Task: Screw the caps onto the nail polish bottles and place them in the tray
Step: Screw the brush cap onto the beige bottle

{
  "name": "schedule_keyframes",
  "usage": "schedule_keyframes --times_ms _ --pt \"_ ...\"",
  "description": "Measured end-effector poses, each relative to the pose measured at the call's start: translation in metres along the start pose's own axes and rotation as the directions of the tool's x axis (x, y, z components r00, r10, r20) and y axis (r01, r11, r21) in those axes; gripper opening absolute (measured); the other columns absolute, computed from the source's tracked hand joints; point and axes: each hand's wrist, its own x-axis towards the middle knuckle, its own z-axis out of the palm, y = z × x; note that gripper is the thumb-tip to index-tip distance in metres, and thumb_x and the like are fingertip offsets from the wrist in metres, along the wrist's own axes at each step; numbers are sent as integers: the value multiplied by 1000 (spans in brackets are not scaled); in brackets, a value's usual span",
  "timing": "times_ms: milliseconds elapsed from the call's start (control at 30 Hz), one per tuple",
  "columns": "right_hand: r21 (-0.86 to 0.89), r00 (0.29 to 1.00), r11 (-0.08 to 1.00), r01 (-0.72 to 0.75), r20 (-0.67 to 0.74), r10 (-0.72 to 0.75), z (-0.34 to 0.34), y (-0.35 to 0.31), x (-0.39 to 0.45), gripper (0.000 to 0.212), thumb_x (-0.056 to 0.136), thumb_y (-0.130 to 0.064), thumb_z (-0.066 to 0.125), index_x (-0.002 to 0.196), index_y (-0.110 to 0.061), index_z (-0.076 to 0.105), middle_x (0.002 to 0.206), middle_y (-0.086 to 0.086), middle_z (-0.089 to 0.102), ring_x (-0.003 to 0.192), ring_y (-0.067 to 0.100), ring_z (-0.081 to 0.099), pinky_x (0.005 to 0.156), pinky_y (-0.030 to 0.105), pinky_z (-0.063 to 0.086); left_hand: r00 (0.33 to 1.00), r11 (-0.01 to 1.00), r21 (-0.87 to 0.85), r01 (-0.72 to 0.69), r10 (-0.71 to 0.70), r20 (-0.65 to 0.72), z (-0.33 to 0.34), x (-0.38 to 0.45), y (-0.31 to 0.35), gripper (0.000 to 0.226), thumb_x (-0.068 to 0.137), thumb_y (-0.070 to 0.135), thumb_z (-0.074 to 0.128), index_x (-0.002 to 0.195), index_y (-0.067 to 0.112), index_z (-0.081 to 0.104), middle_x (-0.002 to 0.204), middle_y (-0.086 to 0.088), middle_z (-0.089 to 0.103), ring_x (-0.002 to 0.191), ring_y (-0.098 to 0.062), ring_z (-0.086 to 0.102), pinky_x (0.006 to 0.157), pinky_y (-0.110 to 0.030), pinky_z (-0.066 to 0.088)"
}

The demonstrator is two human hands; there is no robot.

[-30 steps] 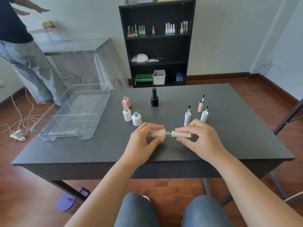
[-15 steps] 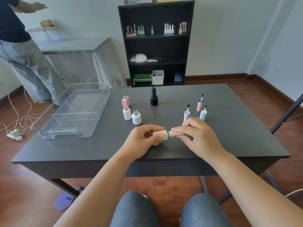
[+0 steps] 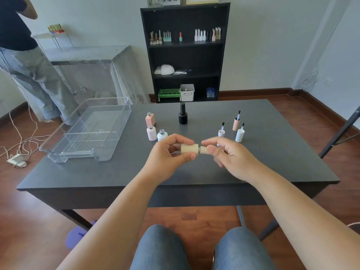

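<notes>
My left hand (image 3: 167, 152) holds a beige nail polish bottle (image 3: 189, 148) sideways above the table. My right hand (image 3: 228, 152) grips the beige cap (image 3: 204, 149), which sits against the bottle's neck; most of the cap is hidden by my fingers. Three uncapped bottles stand behind: a peach one (image 3: 150, 119), a pale pink one (image 3: 151, 133) and a white one (image 3: 162, 135). A capped black bottle (image 3: 183, 114) stands at the middle. Three brush caps stand upside down at the right: white (image 3: 221, 132), peach (image 3: 236, 123), white (image 3: 239, 135). The clear tray (image 3: 87, 131) lies at the left.
The dark table (image 3: 272, 152) ends just before my knees. A black shelf unit (image 3: 185, 51) with more bottles stands behind it. Another person (image 3: 23, 55) stands at the far left by a covered counter. Cables and a power strip (image 3: 15, 160) lie on the floor.
The cap has gone from apart to pushed onto the bottle's neck, brush now inside. My right hand has turned around the cap; both hands stay over the table's middle.
</notes>
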Motion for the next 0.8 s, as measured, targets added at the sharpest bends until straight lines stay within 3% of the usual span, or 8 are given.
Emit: schedule_keyframes --times_ms 100,200,333,433,533,567,700,800 --pt "181 999 983 -4 -39 11 0 -3 -4 35 89 -54 48 123 -44 49 81 -6 68 65 0 56 68 23 46 999 999 -23 -24 23 -31 0 0 4 26 70 16 85 86 30 71 98 6 76 92 -13 71 77 -24 56" --pt "322 992 944 77 -117 -42 -2 -2 -9 36 90 -28 64 123 -38 55 112 -3 62 86 5 61 84 27 53 997 999 -13 -36 35 -68 -1 1 6 26 72 13 85 85 29 69 101 7 76 93 -14 72 77 -23 56" --pt "271 954 946 179 -281 -100 -2 -8 -9 27 89 0 63 102 -21 73 100 1 66 84 8 61 81 20 50 997 999 0 -37 37 -74 1 2 8 27 70 17 86 81 33 66 100 8 77 92 -15 72 80 -28 58" --pt "237 948 959 155 -309 -76 -6 -15 -5 21 93 -10 61 99 -26 72 83 2 66 74 9 60 77 26 49 995 999 -3 -54 53 -80 2 2 14 29 69 15 87 79 32 65 101 8 76 93 -16 72 81 -30 58" --pt "196 944 973 124 -325 -55 -7 -19 -2 16 98 -27 51 103 -29 66 73 4 68 72 9 67 98 47 43 994 997 9 -83 83 -70 2 3 21 30 70 11 86 80 29 65 100 11 76 92 -13 72 77 -24 56" --pt "216 942 968 123 -334 -45 -7 -21 -2 18 99 -34 47 105 -31 64 74 4 69 72 8 67 96 46 44 994 996 12 -87 88 -71 2 3 22 30 70 10 86 81 28 65 100 11 76 91 -12 71 76 -22 56" --pt "595 966 798 95 -249 71 -5 -20 0 22 100 -26 45 118 -34 54 113 5 69 96 15 64 84 31 50 992 997 7 -74 75 -101 1 3 23 27 72 7 85 84 20 64 99 9 76 89 -11 72 74 -21 55" --pt "741 975 662 113 -212 71 -2 -18 0 30 94 -2 54 115 -22 62 111 2 71 98 16 66 84 26 51 990 997 19 -75 77 -119 0 4 24 26 74 8 84 85 16 63 97 10 77 85 -6 72 70 -17 53"
